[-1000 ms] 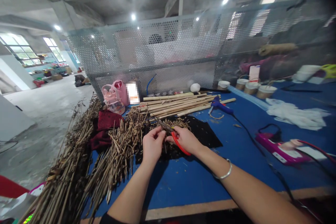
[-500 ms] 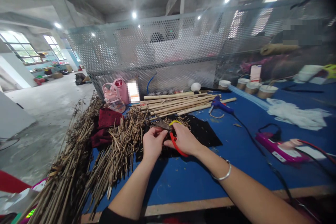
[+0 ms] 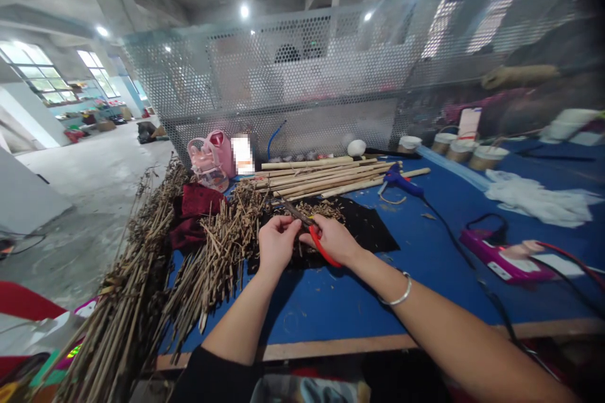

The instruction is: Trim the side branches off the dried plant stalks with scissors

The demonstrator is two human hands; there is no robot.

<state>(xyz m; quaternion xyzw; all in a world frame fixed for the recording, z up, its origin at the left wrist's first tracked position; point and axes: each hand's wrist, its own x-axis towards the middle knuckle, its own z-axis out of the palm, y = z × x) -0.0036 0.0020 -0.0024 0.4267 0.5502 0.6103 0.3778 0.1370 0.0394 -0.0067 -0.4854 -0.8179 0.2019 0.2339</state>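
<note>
My right hand is wrapped round the handles of a pair of scissors with a red loop and a bit of yellow showing. Their dark blades point up and to the left, over my left hand's fingertips. Thumb and fingers of my left hand are pinched together just beside the blades; what they hold is too small to make out. Beneath both hands lies a black cloth strewn with short dried plant clippings. Left of my hands, a pile of dried stems rests on the blue table.
A larger bundle of dried stems leans along the table's left edge, near a dark red cloth. Behind are pale wooden sticks and a pink bottle. To the right are a blue glue gun and a purple power strip.
The scissors' handles have come closer together, with less of the yellow one showing, and the blades look more closed. My hands stay together in nearly the same spot; the view has tilted slightly.
</note>
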